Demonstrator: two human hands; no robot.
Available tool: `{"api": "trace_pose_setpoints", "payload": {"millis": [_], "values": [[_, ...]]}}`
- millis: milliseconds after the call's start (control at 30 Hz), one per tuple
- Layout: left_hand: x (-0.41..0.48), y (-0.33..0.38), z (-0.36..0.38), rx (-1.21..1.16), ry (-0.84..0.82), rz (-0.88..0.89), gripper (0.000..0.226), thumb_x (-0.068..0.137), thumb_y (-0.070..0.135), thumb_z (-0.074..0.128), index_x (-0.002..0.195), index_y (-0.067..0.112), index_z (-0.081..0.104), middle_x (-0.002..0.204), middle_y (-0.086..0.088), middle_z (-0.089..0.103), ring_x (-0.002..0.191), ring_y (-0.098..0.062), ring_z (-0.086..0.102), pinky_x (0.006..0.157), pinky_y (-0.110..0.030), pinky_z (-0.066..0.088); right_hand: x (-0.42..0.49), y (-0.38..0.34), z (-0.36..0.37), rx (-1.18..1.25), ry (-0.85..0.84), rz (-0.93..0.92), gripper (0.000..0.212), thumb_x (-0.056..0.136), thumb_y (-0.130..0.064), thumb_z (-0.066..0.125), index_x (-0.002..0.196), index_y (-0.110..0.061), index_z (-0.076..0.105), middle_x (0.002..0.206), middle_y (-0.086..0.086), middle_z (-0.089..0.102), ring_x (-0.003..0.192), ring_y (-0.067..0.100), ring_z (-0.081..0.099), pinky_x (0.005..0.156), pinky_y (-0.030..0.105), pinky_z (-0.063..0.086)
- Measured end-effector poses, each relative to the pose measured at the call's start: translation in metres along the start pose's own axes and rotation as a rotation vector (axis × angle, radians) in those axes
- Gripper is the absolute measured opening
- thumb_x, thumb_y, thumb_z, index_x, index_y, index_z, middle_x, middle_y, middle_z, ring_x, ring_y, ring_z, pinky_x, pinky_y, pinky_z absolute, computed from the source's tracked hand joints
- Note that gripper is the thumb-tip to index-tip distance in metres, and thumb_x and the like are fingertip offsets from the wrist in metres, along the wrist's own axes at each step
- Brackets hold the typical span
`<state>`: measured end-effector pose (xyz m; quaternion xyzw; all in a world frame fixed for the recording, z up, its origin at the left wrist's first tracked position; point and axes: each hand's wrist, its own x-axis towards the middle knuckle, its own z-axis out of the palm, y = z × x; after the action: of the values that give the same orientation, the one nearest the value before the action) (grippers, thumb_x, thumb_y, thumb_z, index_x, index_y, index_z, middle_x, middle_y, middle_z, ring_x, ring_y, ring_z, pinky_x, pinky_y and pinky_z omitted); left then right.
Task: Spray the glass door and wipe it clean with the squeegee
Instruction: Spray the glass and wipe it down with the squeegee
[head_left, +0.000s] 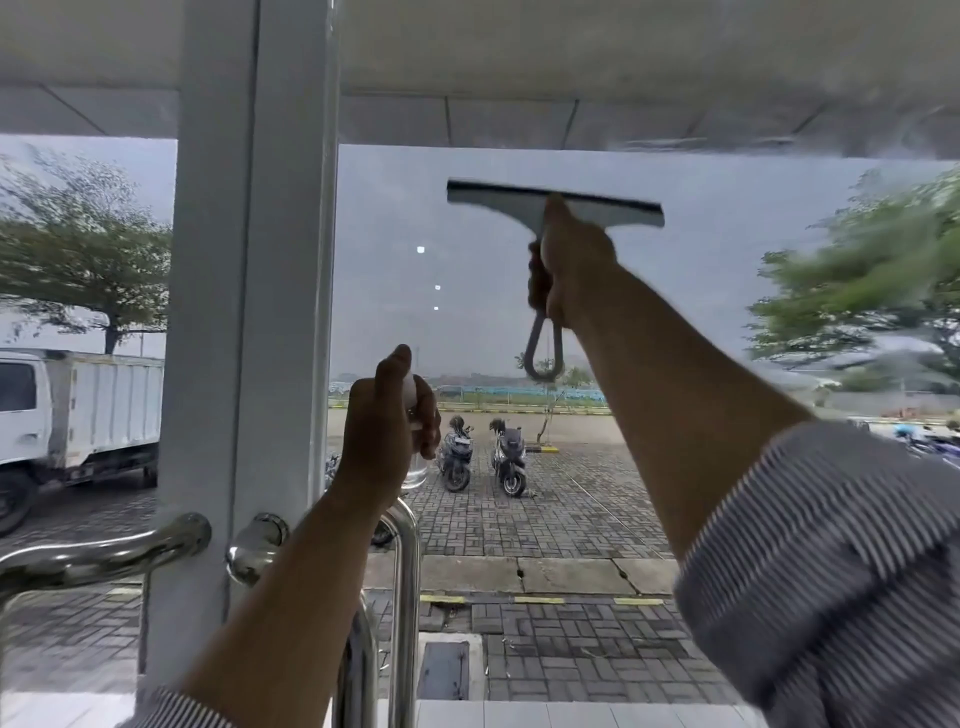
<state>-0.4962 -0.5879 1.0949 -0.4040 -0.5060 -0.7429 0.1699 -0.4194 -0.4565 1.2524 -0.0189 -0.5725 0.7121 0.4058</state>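
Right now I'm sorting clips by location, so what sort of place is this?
Probably the entrance of an office or commercial building, seen through its glass door. The door has steel pull handles; outside lie a brick-paved lot, two parked scooters and a white truck.

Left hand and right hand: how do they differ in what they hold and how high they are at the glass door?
The right hand grips the squeegee by its handle; the left hand grips a small clear spray bottle. The right hand is raised high in front of the glass door; the left hand is lower, just above the door handle. Both hands are curled round a tool, and both arms wear striped sleeves.
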Motion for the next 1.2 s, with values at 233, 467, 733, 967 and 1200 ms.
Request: {"api": "trace_pose_setpoints", "payload": {"millis": [233,467,733,967,1200], "values": [[-0.002,0.002,-0.002,-0.027,0.024,-0.014,0.058,0.086,0.058,0.039,0.045,0.020,0.052,0.043,-0.006,0.047,0.041,-0.022,0.040,0.045,-0.024,0.035,-0.023,0.042,-0.017,-0.034,-0.002,0.023,0.051,0.094,-0.049,0.057,0.061,-0.012,0.050,0.046,0.001,0.040,0.030,0.013,0.027,0.039,0.017,0.026],[-0.001,0.004,-0.003,-0.049,0.057,-0.021,0.059,0.087,0.056,0.037,0.045,0.018,0.052,0.043,-0.006,0.046,0.041,-0.022,0.040,0.046,-0.024,0.035,-0.018,0.000,0.025,-0.050,-0.130,-0.120,0.055,0.097,-0.055,0.052,0.068,-0.008,0.055,0.044,0.001,0.040,0.028,0.013,0.029,0.039,0.018,0.029],[-0.002,0.004,-0.004,-0.025,0.075,-0.012,0.058,0.087,0.056,0.037,0.045,0.018,0.051,0.043,-0.005,0.046,0.041,-0.022,0.042,0.045,-0.023,0.036,0.008,-0.018,0.077,-0.047,-0.090,-0.140,0.054,0.102,-0.051,0.041,0.091,-0.003,0.062,0.051,0.005,0.046,0.022,0.012,0.032,0.038,0.017,0.035],[-0.004,0.004,-0.003,0.002,0.082,0.000,0.060,0.088,0.056,0.035,0.047,0.016,0.052,0.044,-0.007,0.048,0.041,-0.024,0.043,0.045,-0.024,0.038,0.000,0.025,0.073,-0.338,-0.130,-0.185,0.054,0.098,-0.052,0.049,0.088,-0.001,0.063,0.057,0.009,0.052,0.032,0.015,0.040,0.037,0.018,0.035],[-0.003,0.004,-0.002,0.034,0.087,0.015,0.060,0.090,0.055,0.036,0.042,0.021,0.052,0.044,-0.006,0.047,0.042,-0.024,0.042,0.045,-0.025,0.037,-0.013,0.046,0.040,-0.677,-0.192,-0.313,0.050,0.096,-0.052,0.053,0.081,-0.005,0.062,0.055,0.005,0.054,0.035,0.017,0.044,0.039,0.019,0.038]]}}
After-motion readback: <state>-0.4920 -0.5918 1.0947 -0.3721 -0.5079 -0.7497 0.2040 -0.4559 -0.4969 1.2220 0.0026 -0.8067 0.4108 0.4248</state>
